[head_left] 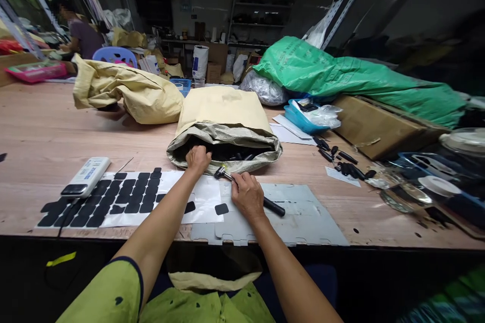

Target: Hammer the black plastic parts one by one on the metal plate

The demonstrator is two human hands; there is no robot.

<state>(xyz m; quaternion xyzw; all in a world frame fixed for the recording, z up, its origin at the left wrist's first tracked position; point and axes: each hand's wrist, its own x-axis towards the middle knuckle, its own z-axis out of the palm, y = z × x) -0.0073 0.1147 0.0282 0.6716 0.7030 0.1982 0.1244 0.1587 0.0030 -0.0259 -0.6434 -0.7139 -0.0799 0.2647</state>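
Observation:
A paper sack (223, 108) with a woven lining lies with its mouth towards me, dark inside, with several black pieces (242, 156) showing. My left hand (199, 159) is at the left part of this mouth, fingers curled; whatever they grip is hidden. My right hand (248, 196) is closed around a hammer-like tool (275, 207) with a small metal head, shiny shaft and black handle. Its head points towards the sack's front rim. Beneath my right hand is a grey sheet (303, 217). A white backing sheet (206, 192) carries black rounded stickers (138, 192).
A white device (87, 176) rests on the stickers' left end. Behind it lies another paper sack (151, 96). To the right are black parts (348, 169), a blue basket (303, 118), a cardboard box (379, 126) and clear containers (409, 192). A person (81, 35) sits far left.

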